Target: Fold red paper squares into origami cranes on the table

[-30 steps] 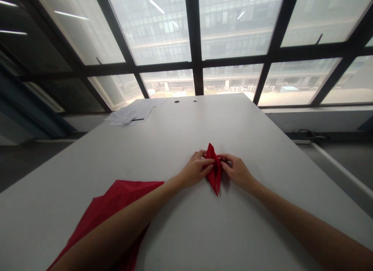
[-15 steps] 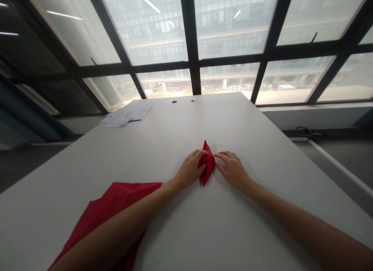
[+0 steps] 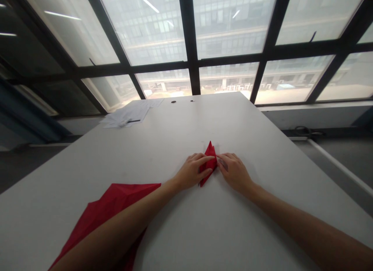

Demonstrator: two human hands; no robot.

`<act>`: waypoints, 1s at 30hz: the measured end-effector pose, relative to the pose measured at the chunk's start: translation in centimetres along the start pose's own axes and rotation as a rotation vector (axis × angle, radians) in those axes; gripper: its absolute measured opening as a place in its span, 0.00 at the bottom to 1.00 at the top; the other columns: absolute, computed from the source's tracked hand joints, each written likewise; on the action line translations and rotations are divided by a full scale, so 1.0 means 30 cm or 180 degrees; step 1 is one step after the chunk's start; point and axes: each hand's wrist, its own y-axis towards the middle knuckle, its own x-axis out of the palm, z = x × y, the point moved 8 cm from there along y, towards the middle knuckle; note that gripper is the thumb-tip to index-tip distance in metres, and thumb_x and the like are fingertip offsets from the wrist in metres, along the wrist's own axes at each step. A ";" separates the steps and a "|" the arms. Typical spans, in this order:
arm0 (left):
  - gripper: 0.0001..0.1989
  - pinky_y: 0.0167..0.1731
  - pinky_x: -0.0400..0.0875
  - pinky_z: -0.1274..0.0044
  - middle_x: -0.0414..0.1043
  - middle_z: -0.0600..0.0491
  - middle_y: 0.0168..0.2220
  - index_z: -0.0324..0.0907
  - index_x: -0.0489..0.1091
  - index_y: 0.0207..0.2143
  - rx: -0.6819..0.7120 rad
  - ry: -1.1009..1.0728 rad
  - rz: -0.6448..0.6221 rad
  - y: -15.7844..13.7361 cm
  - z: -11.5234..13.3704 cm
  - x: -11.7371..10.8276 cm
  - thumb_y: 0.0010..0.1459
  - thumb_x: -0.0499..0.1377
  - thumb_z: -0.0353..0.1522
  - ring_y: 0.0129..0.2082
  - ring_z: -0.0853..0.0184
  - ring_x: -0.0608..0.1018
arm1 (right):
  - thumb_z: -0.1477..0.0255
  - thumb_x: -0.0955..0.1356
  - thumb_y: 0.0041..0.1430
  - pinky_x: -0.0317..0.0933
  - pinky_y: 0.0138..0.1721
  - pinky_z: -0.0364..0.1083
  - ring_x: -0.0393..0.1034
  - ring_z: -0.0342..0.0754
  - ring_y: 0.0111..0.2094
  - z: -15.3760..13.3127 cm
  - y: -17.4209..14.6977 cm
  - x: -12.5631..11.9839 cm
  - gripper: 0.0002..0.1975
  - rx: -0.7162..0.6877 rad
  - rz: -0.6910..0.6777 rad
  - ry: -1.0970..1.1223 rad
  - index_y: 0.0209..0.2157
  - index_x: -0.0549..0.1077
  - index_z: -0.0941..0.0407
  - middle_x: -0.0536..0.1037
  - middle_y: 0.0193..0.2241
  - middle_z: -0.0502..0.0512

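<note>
A small piece of folded red paper, pointed at its far and near ends, lies on the white table. My left hand grips it from the left, index finger and thumb laid across its top. From the other side my right hand pinches at its right edge with thumb and index finger; the exact contact at the fingertips is hard to make out. A larger creased red sheet lies at the near left, partly covered by my left forearm.
Loose white papers with a dark pen on them lie at the table's far left. Two small dark round spots are near the far edge. Beyond stand large windows with dark frames. A dark cable lies off the table's right side.
The folded red paper has tilted, its far tip now further right. My left fingers have stretched further across its top. My right hand has shifted slightly right.
</note>
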 end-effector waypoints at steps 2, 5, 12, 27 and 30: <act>0.26 0.54 0.65 0.66 0.73 0.50 0.49 0.51 0.64 0.61 -0.0006 0.0041 -0.0080 -0.001 0.001 0.005 0.61 0.62 0.35 0.51 0.58 0.72 | 0.71 0.65 0.64 0.61 0.50 0.51 0.69 0.53 0.44 0.031 0.009 -0.007 0.10 0.0208 0.0115 0.0109 0.43 0.78 0.55 0.79 0.40 0.58; 0.27 0.55 0.64 0.65 0.72 0.50 0.51 0.52 0.63 0.61 -0.0010 0.0094 -0.0146 -0.001 0.002 0.008 0.60 0.63 0.35 0.53 0.58 0.71 | 0.70 0.67 0.61 0.60 0.46 0.50 0.69 0.52 0.40 0.063 0.021 -0.001 0.08 0.0412 0.0102 0.0239 0.31 0.79 0.54 0.78 0.33 0.56; 0.26 0.57 0.62 0.64 0.69 0.50 0.58 0.52 0.65 0.60 0.0149 0.0158 -0.0204 -0.004 0.010 0.015 0.61 0.63 0.35 0.57 0.56 0.69 | 0.69 0.70 0.57 0.59 0.44 0.49 0.70 0.52 0.39 0.068 0.030 0.009 0.05 0.0539 0.0032 0.0345 0.31 0.80 0.53 0.78 0.32 0.54; 0.20 0.58 0.63 0.64 0.67 0.48 0.56 0.53 0.70 0.57 0.0143 0.0143 -0.0223 -0.008 0.014 0.014 0.63 0.61 0.34 0.56 0.58 0.70 | 0.74 0.67 0.57 0.63 0.45 0.50 0.70 0.51 0.40 0.097 0.030 0.004 0.10 0.0629 0.0285 0.0563 0.39 0.79 0.54 0.79 0.37 0.56; 0.18 0.59 0.63 0.63 0.62 0.48 0.58 0.54 0.73 0.54 0.0154 0.0248 -0.0202 -0.014 0.013 0.018 0.61 0.62 0.34 0.57 0.56 0.69 | 0.74 0.65 0.60 0.62 0.50 0.53 0.69 0.53 0.47 0.076 0.024 0.002 0.14 0.0394 0.0300 0.0498 0.45 0.78 0.51 0.78 0.44 0.56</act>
